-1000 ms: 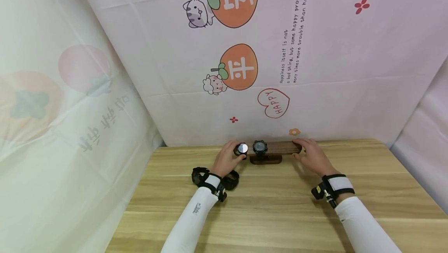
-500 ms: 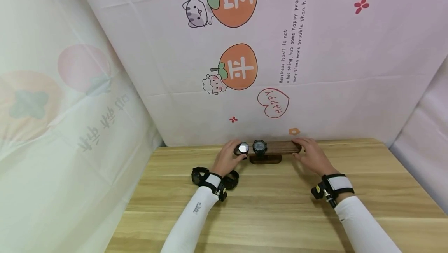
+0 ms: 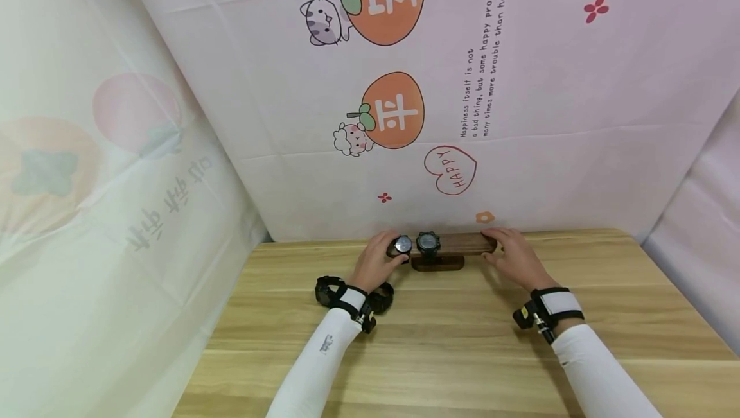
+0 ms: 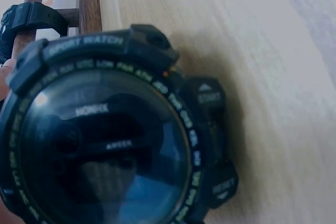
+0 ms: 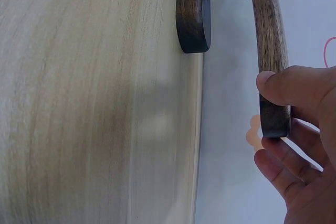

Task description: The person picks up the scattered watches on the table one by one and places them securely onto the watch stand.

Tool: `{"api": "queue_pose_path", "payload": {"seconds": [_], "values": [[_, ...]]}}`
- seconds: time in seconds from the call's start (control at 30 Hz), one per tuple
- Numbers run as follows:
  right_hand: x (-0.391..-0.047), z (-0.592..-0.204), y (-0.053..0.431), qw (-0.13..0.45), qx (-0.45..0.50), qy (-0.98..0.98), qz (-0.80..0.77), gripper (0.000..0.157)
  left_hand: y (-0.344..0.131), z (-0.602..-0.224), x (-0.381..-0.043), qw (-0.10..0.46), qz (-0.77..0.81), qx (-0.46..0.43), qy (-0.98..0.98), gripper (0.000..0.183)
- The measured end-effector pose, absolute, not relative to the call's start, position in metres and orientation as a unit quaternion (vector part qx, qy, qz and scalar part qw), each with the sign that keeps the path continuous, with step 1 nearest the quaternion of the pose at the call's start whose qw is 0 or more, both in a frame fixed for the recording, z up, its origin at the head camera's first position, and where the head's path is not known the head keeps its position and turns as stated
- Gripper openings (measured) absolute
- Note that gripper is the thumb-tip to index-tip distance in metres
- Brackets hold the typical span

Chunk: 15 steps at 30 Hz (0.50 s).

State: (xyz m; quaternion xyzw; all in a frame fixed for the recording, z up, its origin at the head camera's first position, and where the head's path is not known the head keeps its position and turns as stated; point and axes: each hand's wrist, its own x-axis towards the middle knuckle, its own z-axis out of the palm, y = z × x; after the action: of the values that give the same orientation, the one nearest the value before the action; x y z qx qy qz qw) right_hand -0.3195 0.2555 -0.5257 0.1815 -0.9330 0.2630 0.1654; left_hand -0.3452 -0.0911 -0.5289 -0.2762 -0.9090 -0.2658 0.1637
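A dark wooden watch stand [image 3: 462, 244], a horizontal bar on a small foot, stands at the table's back edge in the head view. Around the bar's left end is a round-faced wristwatch [image 3: 403, 244], pinched between thumb and fingers of my left hand [image 3: 372, 264]. Just right of it, a black digital watch [image 3: 428, 243] sits on the bar. My right hand [image 3: 517, 261] grips the bar's right end; in the right wrist view its thumb [image 5: 286, 85] presses the bar, with fingertips below the end.
Two more black watches lie on the table by my left wrist: one on the left [image 3: 326, 291], one on the right [image 3: 381, 298]. A sport watch [image 4: 105, 145] fills much of the left wrist view. A printed cloth [image 3: 549, 167] hangs behind the wooden table [image 3: 462, 354].
The round-faced watch has shifted slightly right along the bar, and the bright glare on its face has faded. Both hands keep nearly the same place and hold.
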Motion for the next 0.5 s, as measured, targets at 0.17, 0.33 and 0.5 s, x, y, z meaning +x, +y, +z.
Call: {"api": "queue_pose_path", "payload": {"seconds": [0.17, 0.33, 0.5], "values": [[-0.318, -0.5245, 0.2541, 0.161, 0.179, -0.934, 0.263, 0.057, -0.0892, -0.5287, -0.3444, 0.162, -0.264, -0.28, -0.909, 0.058], [-0.3171, -0.5235, 0.2525, 0.162, 0.179, -0.934, 0.264, 0.056, -0.0885, -0.5289, -0.3442, 0.162, -0.267, -0.282, -0.907, 0.058], [-0.3167, -0.5234, 0.2529, 0.161, 0.177, -0.935, 0.263, 0.056, -0.0883, -0.5296, -0.345, 0.161, -0.266, -0.281, -0.908, 0.058]]}}
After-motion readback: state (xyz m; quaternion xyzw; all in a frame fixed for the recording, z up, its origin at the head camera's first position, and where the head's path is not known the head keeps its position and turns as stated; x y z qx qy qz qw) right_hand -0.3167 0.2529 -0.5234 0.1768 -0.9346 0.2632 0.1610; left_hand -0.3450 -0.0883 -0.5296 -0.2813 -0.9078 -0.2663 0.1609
